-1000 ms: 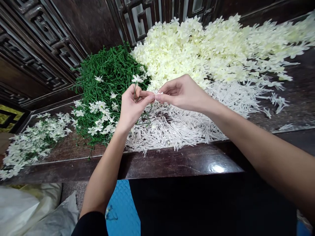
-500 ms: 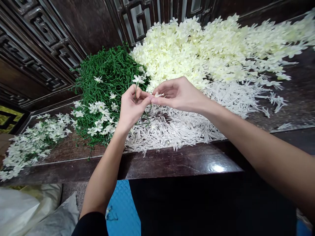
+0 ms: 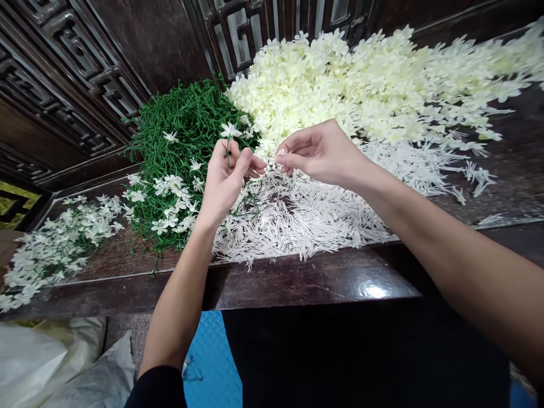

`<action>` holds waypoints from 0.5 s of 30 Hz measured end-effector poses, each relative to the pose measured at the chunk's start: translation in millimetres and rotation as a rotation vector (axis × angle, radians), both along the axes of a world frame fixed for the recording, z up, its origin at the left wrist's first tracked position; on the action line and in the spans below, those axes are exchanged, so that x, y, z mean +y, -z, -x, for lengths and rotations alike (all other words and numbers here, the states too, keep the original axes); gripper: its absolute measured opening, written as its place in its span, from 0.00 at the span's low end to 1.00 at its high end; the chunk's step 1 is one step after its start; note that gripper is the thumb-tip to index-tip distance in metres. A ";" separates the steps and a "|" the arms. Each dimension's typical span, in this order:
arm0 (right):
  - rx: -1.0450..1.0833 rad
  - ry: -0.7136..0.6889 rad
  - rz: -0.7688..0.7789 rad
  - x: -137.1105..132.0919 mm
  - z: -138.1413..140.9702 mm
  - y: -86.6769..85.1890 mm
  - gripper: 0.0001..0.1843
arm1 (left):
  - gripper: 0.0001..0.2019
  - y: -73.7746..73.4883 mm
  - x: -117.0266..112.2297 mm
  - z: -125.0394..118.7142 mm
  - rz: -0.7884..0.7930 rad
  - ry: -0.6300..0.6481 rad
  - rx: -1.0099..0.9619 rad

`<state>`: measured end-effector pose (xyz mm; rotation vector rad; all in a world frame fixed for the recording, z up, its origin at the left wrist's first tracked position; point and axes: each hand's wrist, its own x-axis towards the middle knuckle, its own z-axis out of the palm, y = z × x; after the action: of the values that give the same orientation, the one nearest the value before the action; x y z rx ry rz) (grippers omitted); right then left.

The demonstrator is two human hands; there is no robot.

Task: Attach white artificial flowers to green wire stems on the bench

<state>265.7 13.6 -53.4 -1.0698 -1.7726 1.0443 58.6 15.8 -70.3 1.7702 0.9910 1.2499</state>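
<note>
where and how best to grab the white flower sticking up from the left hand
Probably pinch its green stem just under the bloom, coming from the right hand's side. The white flower's petals spread wide and look easily bent, while the thin stem shows below them, against the left hand's fingers.

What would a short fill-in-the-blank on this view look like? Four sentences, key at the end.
1. The stems heaped left of the pale yellow petals are coloured ____.
2. Of the petals and the white spiky pieces, the ____ lie nearer the person.
3. The flower held in the left hand has petals coloured ____.
4. The textured surface below the wooden edge is coloured ____.

Missing words: green; white spiky pieces; white; blue.
</note>
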 end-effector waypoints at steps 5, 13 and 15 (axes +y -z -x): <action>-0.010 -0.033 -0.006 1.9 -0.8 2.3 0.06 | 0.16 -0.4 -2.6 -1.7 0.035 -0.009 -0.014; 0.105 -0.239 0.061 -1.0 4.4 5.1 0.11 | 0.22 -4.8 -5.1 -4.5 0.121 0.098 0.002; 0.112 -0.228 0.056 -1.4 6.0 7.4 0.12 | 0.22 -4.9 -4.3 -4.2 0.143 0.093 0.004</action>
<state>259.7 12.2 -60.8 -0.8389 -1.8130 1.2732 62.8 11.5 -65.3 1.6889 0.9651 1.0909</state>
